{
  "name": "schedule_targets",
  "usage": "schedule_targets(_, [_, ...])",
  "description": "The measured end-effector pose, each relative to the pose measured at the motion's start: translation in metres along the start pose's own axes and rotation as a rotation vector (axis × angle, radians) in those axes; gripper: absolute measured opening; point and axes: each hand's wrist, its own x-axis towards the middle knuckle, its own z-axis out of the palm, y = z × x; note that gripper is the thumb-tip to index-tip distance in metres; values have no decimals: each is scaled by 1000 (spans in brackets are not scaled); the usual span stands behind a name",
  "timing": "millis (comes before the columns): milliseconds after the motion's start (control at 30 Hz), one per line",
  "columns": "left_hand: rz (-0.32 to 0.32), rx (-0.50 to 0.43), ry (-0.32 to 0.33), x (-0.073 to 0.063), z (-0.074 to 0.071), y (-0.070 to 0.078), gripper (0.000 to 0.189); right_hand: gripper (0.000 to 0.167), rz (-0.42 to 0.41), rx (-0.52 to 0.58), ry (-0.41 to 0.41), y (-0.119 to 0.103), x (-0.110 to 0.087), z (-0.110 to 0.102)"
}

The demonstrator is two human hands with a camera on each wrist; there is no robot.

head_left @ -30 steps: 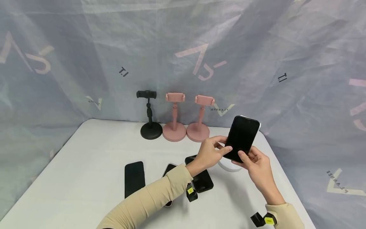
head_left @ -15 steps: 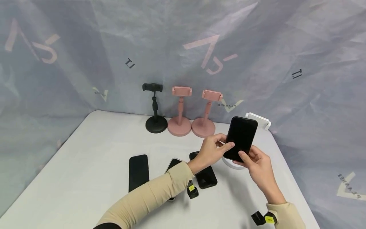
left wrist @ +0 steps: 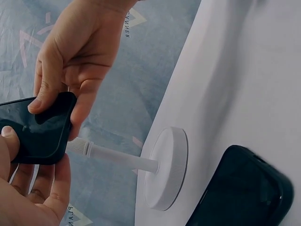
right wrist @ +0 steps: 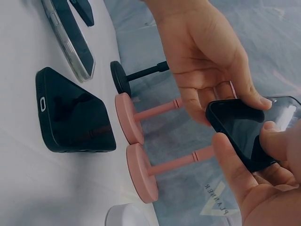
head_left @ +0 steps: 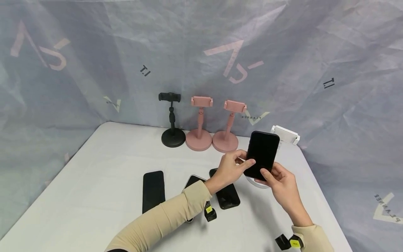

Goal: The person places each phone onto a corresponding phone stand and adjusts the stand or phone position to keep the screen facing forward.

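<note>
Both hands hold one black smartphone [head_left: 263, 150] up above the table's right side, its dark screen facing the head camera. My left hand [head_left: 231, 169] grips its left edge, thumb over the screen. At the lower right corner my right hand [head_left: 283, 185] grips it, thumb on the glass and fingers behind. A white phone stand [head_left: 285, 135] rises behind the phone, partly covered by it; its round base [left wrist: 165, 168] shows in the left wrist view. Below the left forearm lies another black phone [head_left: 228, 196].
A black phone stand [head_left: 172, 136] and two pink phone stands, one in the middle [head_left: 199, 140] and one to its right [head_left: 225, 141], line the back edge. A black phone [head_left: 153, 190] lies left; a light-edged phone [head_left: 193, 180] is half hidden under the left sleeve.
The head view has tilted and turned, shifting the table in frame. Both hands keep hold of the phone, which has moved slightly left, uncovering more of the white stand's clamp.
</note>
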Motion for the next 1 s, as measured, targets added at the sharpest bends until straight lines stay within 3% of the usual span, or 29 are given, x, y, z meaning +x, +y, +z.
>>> schedule_targets(233, [5, 3, 5, 6, 1, 0, 21, 38, -17, -38, 47, -2, 2, 0])
schedule_targets(367, [-25, -34, -13, 9, 3, -1, 23, 40, -14, -32, 76, -3, 3, -1])
schedule_targets(567, [-49, -46, -52, 14, 5, 0, 25, 39, -18, 61, 116, -6, 6, -6])
schedule_targets(867, [6, -6, -90, 33, 7, 7, 30, 38, 0, 129, 228, -14, 11, -20])
schedule_targets(1000, [31, 19, -68, 44, 9, 11, 35, 40, 9, 257, 288, -17, 16, -28])
